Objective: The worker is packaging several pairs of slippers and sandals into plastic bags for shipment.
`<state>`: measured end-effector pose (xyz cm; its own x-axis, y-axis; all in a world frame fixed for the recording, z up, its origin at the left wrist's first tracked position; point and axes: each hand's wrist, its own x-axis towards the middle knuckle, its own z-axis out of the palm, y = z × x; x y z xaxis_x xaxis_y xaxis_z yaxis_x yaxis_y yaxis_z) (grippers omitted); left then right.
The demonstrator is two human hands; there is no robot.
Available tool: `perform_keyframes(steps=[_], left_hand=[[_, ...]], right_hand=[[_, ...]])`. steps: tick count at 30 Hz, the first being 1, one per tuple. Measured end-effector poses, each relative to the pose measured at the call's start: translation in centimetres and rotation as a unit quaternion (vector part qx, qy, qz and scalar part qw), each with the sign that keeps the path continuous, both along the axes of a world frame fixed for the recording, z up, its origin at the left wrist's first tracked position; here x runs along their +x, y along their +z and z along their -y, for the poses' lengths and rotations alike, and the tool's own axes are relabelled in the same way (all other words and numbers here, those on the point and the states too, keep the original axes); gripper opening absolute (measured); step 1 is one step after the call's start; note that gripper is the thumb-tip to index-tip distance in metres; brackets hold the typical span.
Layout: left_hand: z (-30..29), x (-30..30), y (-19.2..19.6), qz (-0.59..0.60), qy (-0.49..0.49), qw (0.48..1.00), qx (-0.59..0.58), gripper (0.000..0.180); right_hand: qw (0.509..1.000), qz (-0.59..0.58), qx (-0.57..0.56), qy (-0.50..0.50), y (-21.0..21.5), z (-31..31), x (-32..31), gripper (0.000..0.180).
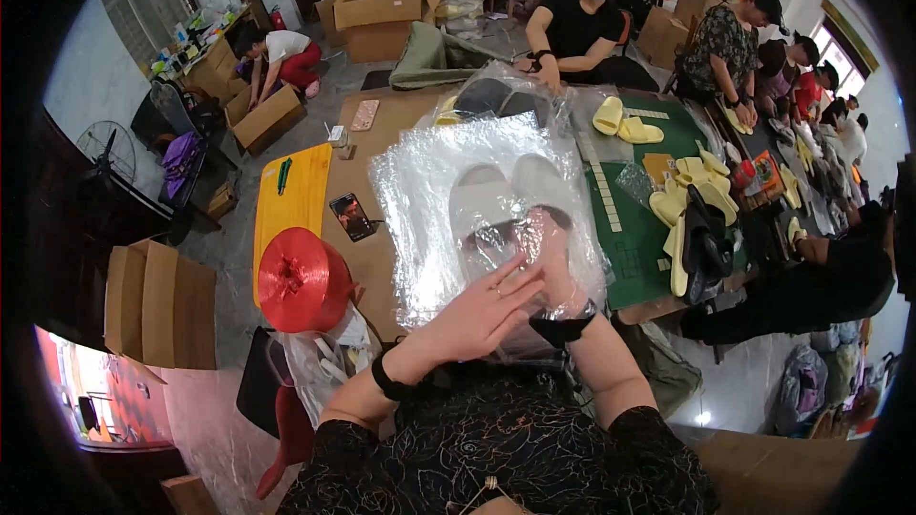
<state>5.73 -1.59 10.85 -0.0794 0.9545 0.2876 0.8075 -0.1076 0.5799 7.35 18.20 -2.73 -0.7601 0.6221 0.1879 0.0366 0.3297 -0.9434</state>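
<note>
A pair of pale grey slippers (479, 194) lies side by side under clear plastic on a stack of shiny clear plastic bags (412, 238) in front of me. My right hand (546, 240) reaches under the plastic film, its fingers closed at the slippers' near ends; glare blurs the fingertips. Over the bag's near edge lies my left hand (489, 307), fingers stretched out and pointing toward my right wrist, holding nothing. A dark band circles each of my wrists.
Left of the stack are a phone (352, 216), a red twine roll (303, 278) and a yellow board (294, 193). Yellow slippers (695, 181) and black slippers (708, 240) lie on the green mat (625, 272). A person in black (584, 29) sits opposite; others work at right.
</note>
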Motion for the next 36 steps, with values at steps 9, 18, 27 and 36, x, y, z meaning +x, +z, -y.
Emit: perform_keyframes(steps=[9,18,27,36], left_hand=[[2.1,-3.1,-3.9,0.046,0.148,0.988,-0.023,0.077],[0.2,-5.7,-9.6,0.037,0.323,0.946,-0.01,0.074],[0.4,-5.5,-13.7,0.012,0.329,0.944,0.006,0.075],[0.5,-5.5,-14.3,0.002,0.33,0.943,0.045,0.073]], right_hand=[[0.966,0.062,0.211,0.135,8.7,3.2,6.7,0.053],[0.965,0.044,-0.057,0.251,18.4,1.2,12.5,0.015],[0.911,0.238,0.336,0.023,6.1,3.3,-0.3,0.048],[0.944,0.157,0.285,-0.06,1.8,2.3,-1.5,0.022]])
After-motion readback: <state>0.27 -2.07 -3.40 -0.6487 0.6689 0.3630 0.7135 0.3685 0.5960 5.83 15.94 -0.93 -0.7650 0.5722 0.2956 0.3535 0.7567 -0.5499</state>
